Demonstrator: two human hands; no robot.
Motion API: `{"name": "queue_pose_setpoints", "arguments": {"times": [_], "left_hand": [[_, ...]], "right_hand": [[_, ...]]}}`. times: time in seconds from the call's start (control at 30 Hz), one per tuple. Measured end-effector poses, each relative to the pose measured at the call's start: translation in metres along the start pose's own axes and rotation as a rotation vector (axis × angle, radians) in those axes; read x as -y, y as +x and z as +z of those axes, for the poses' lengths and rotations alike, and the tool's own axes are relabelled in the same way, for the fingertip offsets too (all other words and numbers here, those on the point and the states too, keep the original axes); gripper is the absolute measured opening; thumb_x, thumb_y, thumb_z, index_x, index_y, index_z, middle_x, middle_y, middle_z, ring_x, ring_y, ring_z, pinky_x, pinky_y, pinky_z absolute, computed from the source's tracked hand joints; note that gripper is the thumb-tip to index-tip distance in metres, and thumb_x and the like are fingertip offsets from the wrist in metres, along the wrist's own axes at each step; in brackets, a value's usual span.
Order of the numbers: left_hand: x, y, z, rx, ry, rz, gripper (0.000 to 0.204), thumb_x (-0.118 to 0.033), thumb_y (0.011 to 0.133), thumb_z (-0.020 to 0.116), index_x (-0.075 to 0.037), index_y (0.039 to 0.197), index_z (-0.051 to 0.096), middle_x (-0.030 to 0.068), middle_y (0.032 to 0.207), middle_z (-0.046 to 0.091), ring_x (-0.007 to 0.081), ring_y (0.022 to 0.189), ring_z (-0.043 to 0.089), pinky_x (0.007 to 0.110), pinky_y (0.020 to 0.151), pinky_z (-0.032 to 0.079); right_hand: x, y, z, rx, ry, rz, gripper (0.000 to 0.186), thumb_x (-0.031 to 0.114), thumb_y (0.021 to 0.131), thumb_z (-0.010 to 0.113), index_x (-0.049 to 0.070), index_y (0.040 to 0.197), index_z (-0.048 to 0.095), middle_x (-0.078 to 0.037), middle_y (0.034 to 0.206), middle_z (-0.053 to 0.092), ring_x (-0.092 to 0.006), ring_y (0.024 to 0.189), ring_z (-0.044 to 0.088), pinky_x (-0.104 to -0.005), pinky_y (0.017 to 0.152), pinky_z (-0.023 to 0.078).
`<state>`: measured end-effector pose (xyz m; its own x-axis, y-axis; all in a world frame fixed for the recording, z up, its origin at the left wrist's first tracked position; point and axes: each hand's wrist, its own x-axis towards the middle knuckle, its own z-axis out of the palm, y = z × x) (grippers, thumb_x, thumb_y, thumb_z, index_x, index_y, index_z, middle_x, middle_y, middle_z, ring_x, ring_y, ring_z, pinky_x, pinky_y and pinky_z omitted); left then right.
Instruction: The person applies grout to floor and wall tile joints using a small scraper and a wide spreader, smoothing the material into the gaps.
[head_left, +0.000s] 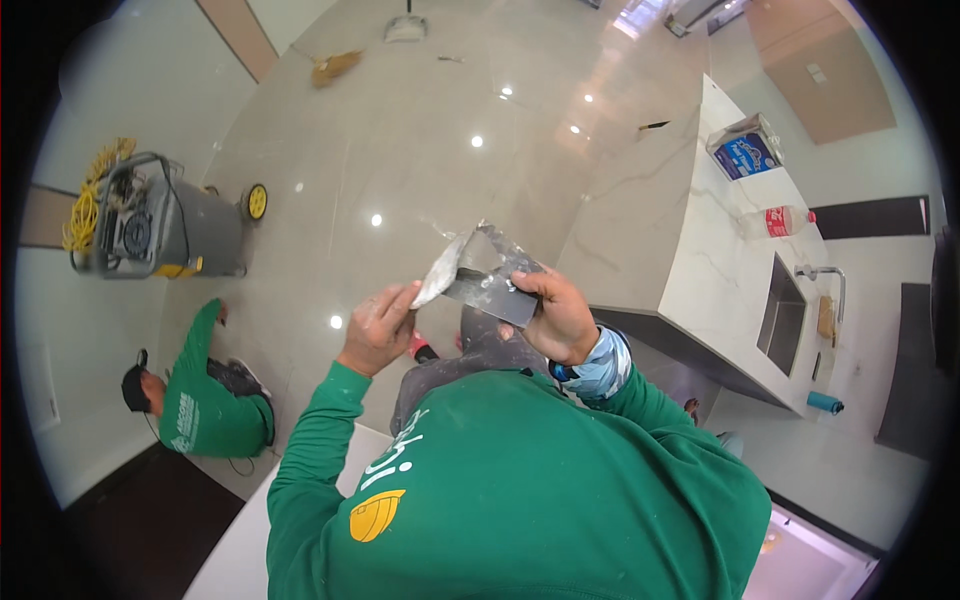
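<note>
My right hand (562,315) grips a flat grey scraper blade (497,298), thumb on top, level in front of my chest. The blade's face has whitish smears, and its far end looks glossy and see-through. My left hand (380,325) pinches a soft-looking white lump (441,272) between thumb and fingers, against the blade's left edge. I cannot tell whether the lump is cloth or paste. Both my forearms are in green sleeves, with a patterned cuff and a dark wristband on the right.
On the left stand a grey wheeled machine (200,225) and a crouching person in green (225,410). A marble-look island (690,210) on the right bears a metal can (745,150), a plastic bottle (780,221) and a sink (782,318). A broom head (335,68) lies far ahead.
</note>
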<state>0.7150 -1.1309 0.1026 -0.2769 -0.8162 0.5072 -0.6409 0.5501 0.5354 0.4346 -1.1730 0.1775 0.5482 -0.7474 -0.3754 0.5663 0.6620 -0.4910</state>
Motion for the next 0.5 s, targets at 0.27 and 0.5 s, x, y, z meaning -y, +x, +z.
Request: {"name": "queue_pose_setpoints", "arguments": {"times": [0.27, 0.5], "left_hand": [[0.115, 0.089, -0.037, 0.332, -1.227, -0.932, 0.033, -0.021, 0.102, 0.058, 0.003, 0.124, 0.06, 0.0096, 0.088, 0.066, 0.0142, 0.055, 0.058, 0.026, 0.048, 0.045], [0.172, 0.239, -0.018, 0.402, -1.466, -0.921, 0.036, -0.024, 0.102, 0.057, 0.004, 0.124, 0.056, 0.0129, 0.085, 0.063, 0.0129, 0.049, 0.053, 0.024, 0.044, 0.043]], "right_hand": [[0.057, 0.117, 0.001, -0.132, -0.986, -0.447, 0.051, 0.003, 0.1, 0.055, -0.004, 0.15, 0.042, -0.015, 0.124, 0.067, -0.0283, 0.111, 0.067, -0.0414, 0.095, 0.055], [0.15, 0.249, 0.002, 0.138, -1.469, -0.72, 0.08, -0.013, 0.084, 0.058, 0.018, 0.156, 0.042, -0.022, 0.148, 0.05, -0.0413, 0.134, 0.051, -0.0434, 0.11, 0.046]]}}
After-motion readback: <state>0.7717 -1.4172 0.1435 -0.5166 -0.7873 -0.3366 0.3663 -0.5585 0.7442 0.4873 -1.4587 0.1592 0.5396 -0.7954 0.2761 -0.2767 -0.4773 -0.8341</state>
